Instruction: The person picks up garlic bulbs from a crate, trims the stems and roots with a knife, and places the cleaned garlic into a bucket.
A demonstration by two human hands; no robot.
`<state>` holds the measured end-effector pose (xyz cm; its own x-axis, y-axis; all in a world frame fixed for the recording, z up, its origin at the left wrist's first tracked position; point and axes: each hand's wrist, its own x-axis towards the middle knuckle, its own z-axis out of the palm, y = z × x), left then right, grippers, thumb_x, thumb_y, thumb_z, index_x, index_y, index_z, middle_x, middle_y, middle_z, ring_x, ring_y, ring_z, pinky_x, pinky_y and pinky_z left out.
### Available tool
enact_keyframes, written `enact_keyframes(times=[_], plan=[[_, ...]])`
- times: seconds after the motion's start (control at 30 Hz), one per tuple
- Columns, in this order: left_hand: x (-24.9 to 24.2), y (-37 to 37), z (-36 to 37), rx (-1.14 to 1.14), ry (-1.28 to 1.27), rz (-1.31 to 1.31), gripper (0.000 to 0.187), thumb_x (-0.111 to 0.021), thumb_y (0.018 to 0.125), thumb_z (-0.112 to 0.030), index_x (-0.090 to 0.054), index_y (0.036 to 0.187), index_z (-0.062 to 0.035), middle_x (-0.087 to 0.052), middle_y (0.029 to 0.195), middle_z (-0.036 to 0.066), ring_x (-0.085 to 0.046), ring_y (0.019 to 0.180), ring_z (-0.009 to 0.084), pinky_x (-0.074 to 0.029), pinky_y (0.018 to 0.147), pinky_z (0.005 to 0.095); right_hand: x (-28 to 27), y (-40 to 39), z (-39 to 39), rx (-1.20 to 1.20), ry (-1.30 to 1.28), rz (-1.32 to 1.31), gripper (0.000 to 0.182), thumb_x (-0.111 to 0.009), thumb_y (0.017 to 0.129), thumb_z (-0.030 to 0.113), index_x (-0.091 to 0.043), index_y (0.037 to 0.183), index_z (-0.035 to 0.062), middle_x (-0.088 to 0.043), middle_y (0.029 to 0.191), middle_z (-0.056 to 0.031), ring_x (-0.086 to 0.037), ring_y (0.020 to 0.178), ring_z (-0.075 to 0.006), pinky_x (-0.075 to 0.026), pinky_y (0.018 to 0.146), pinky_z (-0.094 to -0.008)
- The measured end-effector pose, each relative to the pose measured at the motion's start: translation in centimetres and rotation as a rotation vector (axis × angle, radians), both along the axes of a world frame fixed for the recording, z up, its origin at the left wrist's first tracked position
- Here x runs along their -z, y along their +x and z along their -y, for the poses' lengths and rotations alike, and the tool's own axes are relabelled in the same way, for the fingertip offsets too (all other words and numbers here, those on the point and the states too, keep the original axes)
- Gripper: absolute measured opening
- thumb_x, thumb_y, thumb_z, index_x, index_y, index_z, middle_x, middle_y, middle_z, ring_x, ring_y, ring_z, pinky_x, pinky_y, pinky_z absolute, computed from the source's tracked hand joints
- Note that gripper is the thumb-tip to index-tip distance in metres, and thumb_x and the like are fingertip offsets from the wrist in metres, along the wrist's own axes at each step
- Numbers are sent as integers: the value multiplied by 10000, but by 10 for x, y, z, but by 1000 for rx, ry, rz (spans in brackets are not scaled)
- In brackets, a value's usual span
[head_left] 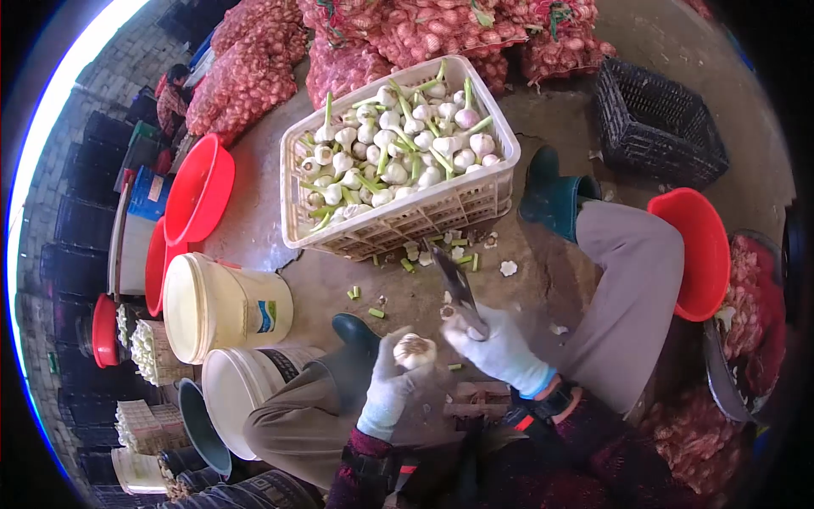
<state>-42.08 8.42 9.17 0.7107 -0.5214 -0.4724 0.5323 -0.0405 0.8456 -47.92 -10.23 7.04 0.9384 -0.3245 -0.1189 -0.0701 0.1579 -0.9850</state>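
Note:
My left hand (387,392), in a white glove, is closed around a whole garlic bulb (415,350) in front of my body. My right hand (507,352), also gloved, grips a dark-bladed knife (456,284), slightly blurred, that points up and away toward the crate. The blade is apart from the bulb. Beyond both hands stands a pale plastic crate (398,222) heaped with garlic bulbs (394,157), many with green stems. Cut green stem pieces (376,312) and white trimmings (508,268) lie scattered on the floor between the crate and my hands.
Red mesh sacks (432,30) are piled behind the crate. A black crate (657,127) and a red basin (695,254) stand on the right. White buckets (222,307), a red tub (199,188) and bundled pale stems (153,349) line the left. Another person (172,97) is far left.

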Motion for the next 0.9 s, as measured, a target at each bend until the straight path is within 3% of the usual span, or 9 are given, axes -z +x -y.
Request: enact_keyframes(times=[0.03,0.07,0.13,0.17,0.43,0.7,0.8,0.87,0.9], plan=[[0,0,-2,-41,24,99,658,-653,818,46,-325,1376,-73,-552,1129,76,-583,979,155,-501,829,263,2,-5,9,-58,-310,-70,227,-709,784,185,-521,731,69,-538,627,-77,-519,562,-257,-435,550,-349],[-3,3,-3,-41,28,105,658,-653,818,46,-325,1376,-73,-552,1129,76,-583,979,155,-501,829,263,5,-8,12,-58,-306,-64,227,-709,784,185,-521,731,69,-538,627,-77,-519,562,-257,-435,550,-349],[-13,7,-4,-40,-40,151,657,-668,791,45,-344,1350,-75,-542,1161,88,-585,1004,178,-510,848,289,12,-19,10,-197,-761,115,213,-716,695,140,-512,724,85,-531,634,-57,-563,571,-259,-444,530,-382],[-14,6,-1,-68,-27,183,619,-665,787,32,-359,1318,-60,-547,1144,90,-587,1000,179,-515,857,309,16,-21,6,-242,-789,108,247,-735,637,170,-535,767,104,-551,673,-62,-587,622,-320,-458,541,-426],[-6,14,0,-140,110,156,395,-632,885,-169,-446,1198,-17,-580,1042,80,-585,930,130,-519,803,274,30,-18,-5,-349,-888,42,246,-727,619,182,-563,791,122,-557,698,-68,-597,620,-314,-464,545,-435],[41,16,-20,-243,108,78,305,-541,913,-219,-459,1131,-23,-581,980,104,-599,886,166,-532,721,279,67,-6,-15,-411,-898,-13,133,-609,708,120,-581,838,116,-582,719,-88,-626,642,-313,-488,545,-432],[38,17,-20,-119,314,290,272,-475,951,-251,-460,1118,-36,-583,984,102,-608,810,168,-542,689,273,83,0,-18,-408,-924,-16,113,-598,723,124,-577,833,118,-575,723,-85,-628,647,-311,-491,545,-431],[22,16,-15,-157,297,162,265,-549,923,-223,-473,1111,-52,-577,981,83,-594,771,147,-534,696,264,98,4,-17,-428,-922,-52,99,-599,735,152,-606,828,121,-628,742,-106,-653,682,-320,-507,569,-438],[13,15,-16,-70,334,384,316,-620,860,-193,-478,1106,-56,-573,967,71,-582,763,135,-526,687,259,109,10,-9,-477,-980,-331,103,-599,741,170,-623,825,117,-649,754,-132,-662,702,-333,-514,592,-451]])
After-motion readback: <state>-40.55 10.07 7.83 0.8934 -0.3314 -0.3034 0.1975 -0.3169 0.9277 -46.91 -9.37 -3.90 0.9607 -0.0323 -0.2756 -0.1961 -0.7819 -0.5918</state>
